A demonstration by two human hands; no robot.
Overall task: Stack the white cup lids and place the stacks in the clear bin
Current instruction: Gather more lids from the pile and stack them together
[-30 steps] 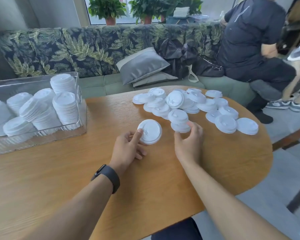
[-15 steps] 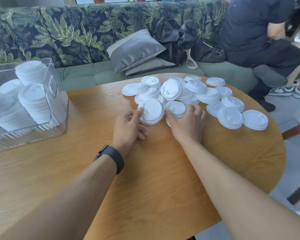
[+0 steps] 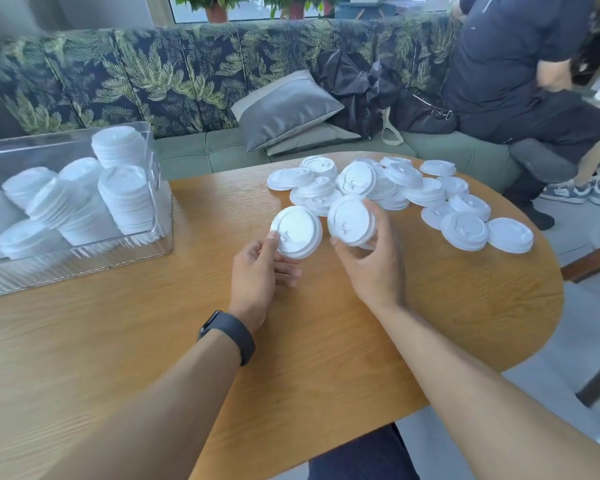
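My left hand (image 3: pixel 260 271) grips a short stack of white lids (image 3: pixel 297 232), tilted up off the wooden table (image 3: pixel 291 341). Right beside it, my right hand (image 3: pixel 371 261) holds another small stack of lids (image 3: pixel 351 220), also lifted and tilted. The two stacks are a small gap apart. Behind them a loose pile of white lids (image 3: pixel 395 188) is spread over the far part of the table. The clear bin (image 3: pixel 84 268) stands at the left, with several tall stacks of lids (image 3: pixel 125 199) inside.
A leaf-patterned sofa runs behind the table, with a grey cushion (image 3: pixel 284 109) and a black bag (image 3: pixel 371 91) on it. A person in dark clothes (image 3: pixel 520 71) sits at the far right. The table's rounded edge (image 3: pixel 555 282) curves on the right.
Both hands have lifted their lids off the table and tilted them up. My right hand, which lay over lids in the pile, now holds a small stack beside the left one.
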